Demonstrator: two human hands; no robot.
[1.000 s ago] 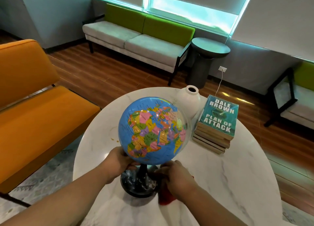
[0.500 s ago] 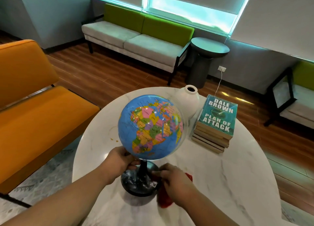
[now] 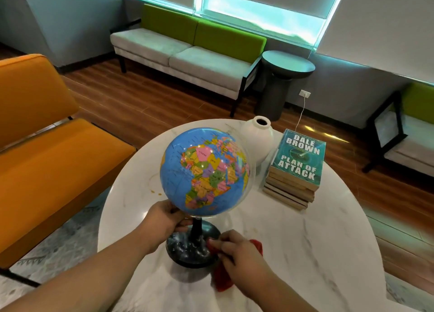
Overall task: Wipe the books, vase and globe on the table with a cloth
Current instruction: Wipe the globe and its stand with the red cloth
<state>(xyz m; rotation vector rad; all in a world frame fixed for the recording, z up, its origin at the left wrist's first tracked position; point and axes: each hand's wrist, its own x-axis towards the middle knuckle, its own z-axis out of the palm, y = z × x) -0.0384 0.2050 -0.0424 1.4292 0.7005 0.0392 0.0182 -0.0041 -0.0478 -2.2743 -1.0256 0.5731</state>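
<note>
Nearest to you, your right hand [image 3: 242, 257] is gripping the red cloth [image 3: 223, 282], fingers curled over the bunched fabric, and is pressing it against the right edge of the globe's black base [image 3: 187, 252]. Part of the cloth is sticking out below your palm and another bit behind your knuckles.

Just to the left, your left hand [image 3: 164, 220] is holding the globe [image 3: 204, 171] from underneath, fingers curled under the bottom of the sphere and thumb lying beside the top of the black stem. The globe is standing on its base on the near part of the round white marble table [image 3: 305, 253], with the sphere leaning away to the right and its coloured continents facing you.

Further back on the table, the stack of books [image 3: 296, 171] is sitting to the right of the globe, a teal cover on top. The white vase [image 3: 257, 140] is standing upright just left of the books, partly hidden behind the sphere.

Beyond the table, an orange sofa [image 3: 47, 171] is filling the left side, and a green-and-grey sofa [image 3: 187, 53] is sitting under the window beside a dark round side table [image 3: 286, 65].
</note>
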